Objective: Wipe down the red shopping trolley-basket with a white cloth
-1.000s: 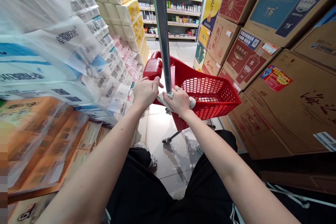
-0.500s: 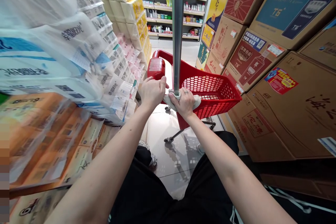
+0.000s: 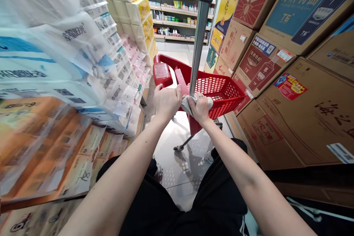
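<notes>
A red plastic shopping basket on wheels (image 3: 221, 94) stands in the aisle in front of me. Its grey pull handle pole (image 3: 197, 51) rises from the near rim up past the top of the view. My right hand (image 3: 199, 108) is closed on a pale cloth (image 3: 188, 104) pressed around the base of that pole. My left hand (image 3: 166, 101) grips the basket's near rim just left of the pole, fingers curled over the edge. The basket looks empty inside.
Stacked packs of tissue and paper rolls (image 3: 72, 62) wall the left side. Large cardboard cartons (image 3: 298, 81) are piled on the right. A tiled floor (image 3: 179, 162) runs ahead to shelves of bottles (image 3: 177, 11). My legs in black shorts are below.
The view has swung, so the basket and pole sit further right and tilted. My hands stay at the pole's base; the right hand has shifted slightly with the cloth.
</notes>
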`<state>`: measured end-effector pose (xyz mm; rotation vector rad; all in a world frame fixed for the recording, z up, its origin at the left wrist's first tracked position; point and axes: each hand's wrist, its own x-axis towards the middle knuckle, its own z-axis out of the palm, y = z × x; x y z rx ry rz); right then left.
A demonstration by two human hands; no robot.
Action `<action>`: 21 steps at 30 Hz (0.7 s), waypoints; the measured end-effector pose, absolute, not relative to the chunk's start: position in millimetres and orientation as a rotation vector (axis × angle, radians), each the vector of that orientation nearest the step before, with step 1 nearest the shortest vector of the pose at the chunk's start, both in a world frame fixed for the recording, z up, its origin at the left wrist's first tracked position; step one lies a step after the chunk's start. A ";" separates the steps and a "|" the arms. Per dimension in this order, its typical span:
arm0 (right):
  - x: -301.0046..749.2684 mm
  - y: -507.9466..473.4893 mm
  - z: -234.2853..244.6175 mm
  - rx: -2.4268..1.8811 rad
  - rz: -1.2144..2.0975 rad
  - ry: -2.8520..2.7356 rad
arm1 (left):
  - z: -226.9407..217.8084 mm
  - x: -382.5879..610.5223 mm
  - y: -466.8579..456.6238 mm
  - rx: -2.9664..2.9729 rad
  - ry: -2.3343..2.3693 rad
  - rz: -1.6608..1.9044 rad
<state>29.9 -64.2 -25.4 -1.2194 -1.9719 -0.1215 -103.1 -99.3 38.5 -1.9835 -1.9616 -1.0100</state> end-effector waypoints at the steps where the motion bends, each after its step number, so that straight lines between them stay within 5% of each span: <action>1: 27.0 -66.2 -22.4 -1.238 -0.099 -1.956 | 37.0 -103.5 -98.1 -1.966 -1.960 -0.986; 21: 32.5 -48.3 -32.3 -1.191 0.027 -1.983 | 38.0 -103.5 -109.2 -1.941 -1.832 -0.669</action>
